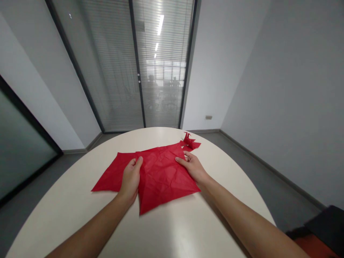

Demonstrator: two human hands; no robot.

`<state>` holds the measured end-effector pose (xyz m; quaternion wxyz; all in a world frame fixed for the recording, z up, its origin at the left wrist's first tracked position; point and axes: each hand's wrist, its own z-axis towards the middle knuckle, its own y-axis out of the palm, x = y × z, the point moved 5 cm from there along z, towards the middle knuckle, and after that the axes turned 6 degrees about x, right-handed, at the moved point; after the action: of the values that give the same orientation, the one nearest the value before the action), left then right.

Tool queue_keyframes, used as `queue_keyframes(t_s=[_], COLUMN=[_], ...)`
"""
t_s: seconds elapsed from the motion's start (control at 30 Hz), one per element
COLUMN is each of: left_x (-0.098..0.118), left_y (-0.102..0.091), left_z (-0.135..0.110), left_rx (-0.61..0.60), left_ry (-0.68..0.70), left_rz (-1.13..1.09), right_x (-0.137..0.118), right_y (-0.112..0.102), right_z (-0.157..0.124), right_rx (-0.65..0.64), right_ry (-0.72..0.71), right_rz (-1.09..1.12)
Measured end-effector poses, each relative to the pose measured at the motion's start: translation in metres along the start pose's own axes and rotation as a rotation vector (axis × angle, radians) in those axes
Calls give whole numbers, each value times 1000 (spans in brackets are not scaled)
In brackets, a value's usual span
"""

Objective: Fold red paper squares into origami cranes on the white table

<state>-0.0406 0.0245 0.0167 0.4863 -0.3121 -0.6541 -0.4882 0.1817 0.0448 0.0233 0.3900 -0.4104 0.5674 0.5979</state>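
A creased sheet of red paper [163,175] is held up off the table between my two hands. My left hand [132,175] pinches its left edge, thumb on top and fingers behind. On the opposite edge, my right hand [192,165] grips the sheet, its thumb on the front and the fingers partly hidden behind. Another piece of red paper [111,175] lies to the left, partly covered by the left hand and the held sheet. Just beyond the right hand sit folded red origami cranes [190,142]; their exact count is unclear because they overlap.
Everything rests on a round white table [209,229] with a curved far edge. A glass partition with blinds [118,71] stands behind it, with plain walls at the sides. At lower right is a dark and orange object [319,229], perhaps a chair.
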Motion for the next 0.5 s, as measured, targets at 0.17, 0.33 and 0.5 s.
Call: queue_keyframes(t_s=[0.17, 0.33, 0.5], left_x=[20, 48, 90], left_y=[-9, -16, -25], left_z=[5, 5, -3], left_rx=[-29, -142, -105], left_ry=[98, 138, 203], left_rz=[177, 356, 110], right_x=[-17, -38, -61], right_y=[-3, -2, 3], right_z=[1, -7, -17], right_rx=[58, 88, 146], right_ry=[-54, -197, -462], right_rz=[-72, -120, -244])
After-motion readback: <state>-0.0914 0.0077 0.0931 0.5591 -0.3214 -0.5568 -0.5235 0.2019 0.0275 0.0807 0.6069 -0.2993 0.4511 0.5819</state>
